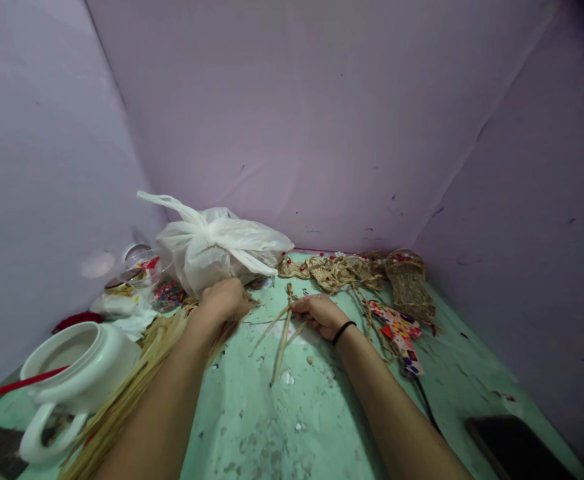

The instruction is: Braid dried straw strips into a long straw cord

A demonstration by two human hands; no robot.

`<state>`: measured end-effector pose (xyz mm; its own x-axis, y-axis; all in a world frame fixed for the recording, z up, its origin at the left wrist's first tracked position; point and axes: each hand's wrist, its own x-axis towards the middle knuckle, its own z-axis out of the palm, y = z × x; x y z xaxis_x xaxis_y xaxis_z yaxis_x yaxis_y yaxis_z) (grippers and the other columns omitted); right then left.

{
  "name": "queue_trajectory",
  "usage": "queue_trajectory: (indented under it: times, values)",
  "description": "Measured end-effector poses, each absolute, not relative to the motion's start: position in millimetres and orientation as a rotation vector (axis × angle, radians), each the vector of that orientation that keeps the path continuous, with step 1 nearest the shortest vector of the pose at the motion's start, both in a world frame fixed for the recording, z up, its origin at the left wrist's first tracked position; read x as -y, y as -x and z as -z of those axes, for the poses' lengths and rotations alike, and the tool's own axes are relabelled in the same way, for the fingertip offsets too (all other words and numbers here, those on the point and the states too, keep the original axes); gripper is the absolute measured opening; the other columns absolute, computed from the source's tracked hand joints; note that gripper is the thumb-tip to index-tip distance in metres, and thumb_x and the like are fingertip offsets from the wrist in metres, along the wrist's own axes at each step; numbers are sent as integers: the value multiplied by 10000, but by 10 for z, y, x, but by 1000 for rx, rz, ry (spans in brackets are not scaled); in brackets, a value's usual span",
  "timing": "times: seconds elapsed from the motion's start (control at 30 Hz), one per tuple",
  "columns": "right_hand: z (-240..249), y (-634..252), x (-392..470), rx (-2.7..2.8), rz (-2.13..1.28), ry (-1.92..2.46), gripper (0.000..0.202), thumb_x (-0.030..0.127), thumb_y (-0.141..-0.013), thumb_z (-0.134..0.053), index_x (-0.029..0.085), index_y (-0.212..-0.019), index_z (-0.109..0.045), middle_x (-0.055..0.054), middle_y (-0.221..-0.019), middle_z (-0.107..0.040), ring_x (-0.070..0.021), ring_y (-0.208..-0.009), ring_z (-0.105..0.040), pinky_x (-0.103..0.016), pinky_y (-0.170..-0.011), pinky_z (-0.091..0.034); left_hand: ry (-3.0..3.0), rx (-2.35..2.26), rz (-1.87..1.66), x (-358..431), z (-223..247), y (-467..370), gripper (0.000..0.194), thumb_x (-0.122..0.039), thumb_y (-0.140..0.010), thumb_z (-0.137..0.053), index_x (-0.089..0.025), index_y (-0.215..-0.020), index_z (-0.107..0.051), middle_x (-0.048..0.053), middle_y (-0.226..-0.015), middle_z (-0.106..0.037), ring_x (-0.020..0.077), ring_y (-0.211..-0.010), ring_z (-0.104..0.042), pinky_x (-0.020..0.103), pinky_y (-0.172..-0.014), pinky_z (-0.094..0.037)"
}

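A small bunch of pale, thin straw strands [283, 337] lies on the worn mint-green surface [292, 413] at mid-frame, its top end bound into a short braided knot and its loose ends fanning toward the camera. The right hand [319, 313] rests on the surface beside that knot, fingers curled and pinched onto the top of the strands; a black band circles its wrist. The left hand [225, 300] is closed, knuckles up, over the far end of a thick bundle of long dry yellow straw [137, 383] that runs back along the left forearm.

Just behind the left hand sits a knotted white plastic bag [217, 247]. Left of it are a clear jar of coloured beads [165, 290] and, nearer the camera, a white plastic jug with a handle [77, 373]. Behind the right hand lie flat woven straw pieces with red beads [337, 270] and a woven straw slipper shape [409, 283]; a bead-covered colourful flat piece [399, 333] lies just right of the wrist. A dark phone [515, 450] lies at the near right corner.
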<state>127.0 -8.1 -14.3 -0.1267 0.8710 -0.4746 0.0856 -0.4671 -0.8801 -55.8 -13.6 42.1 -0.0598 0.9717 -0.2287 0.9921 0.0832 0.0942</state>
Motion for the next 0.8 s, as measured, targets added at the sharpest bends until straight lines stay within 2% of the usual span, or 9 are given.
queue_trajectory:
  times: [0.23, 0.43, 0.57, 0.8]
  values:
    - [144, -1259, 83, 1102, -1645, 1514, 88, 79, -601, -504, 111, -518, -512, 61, -364, -382, -20, -286, -223, -180, -311, -102, -2065, -1787, -234, 129, -204, 216, 126, -170, -550, -518, -155, -580, -640, 48, -586, -598, 139, -567, -519, 203, -506, -330]
    - [161, -1257, 75, 1114, -1625, 1512, 75, 71, -584, -504, 102, -519, -525, 53, -375, -390, -27, -296, -251, -188, -318, -112, -1889, -1592, -312, 61, -82, 251, 125, -179, -560, -509, -134, -581, -623, 7, -502, -531, 104, -472, -452, 191, -453, -306]
    - [149, -1267, 80, 1134, -1611, 1536, 58, 90, -589, -527, 97, -533, -540, 44, -388, -412, -26, -302, -258, -187, -320, -119, -1830, -1842, -340, 52, -254, 467, 119, -185, -535, -544, -151, -615, -626, 32, -574, -570, 142, -537, -500, 213, -479, -318]
    - [139, -1270, 82, 1135, -1622, 1528, 85, 106, -599, -540, 106, -516, -524, 43, -387, -416, -24, -301, -257, -186, -321, -126, -1829, -2219, -207, 84, -316, 522, 117, -231, -477, -642, -166, -490, -545, 136, -688, -605, 282, -724, -554, 295, -570, -341]
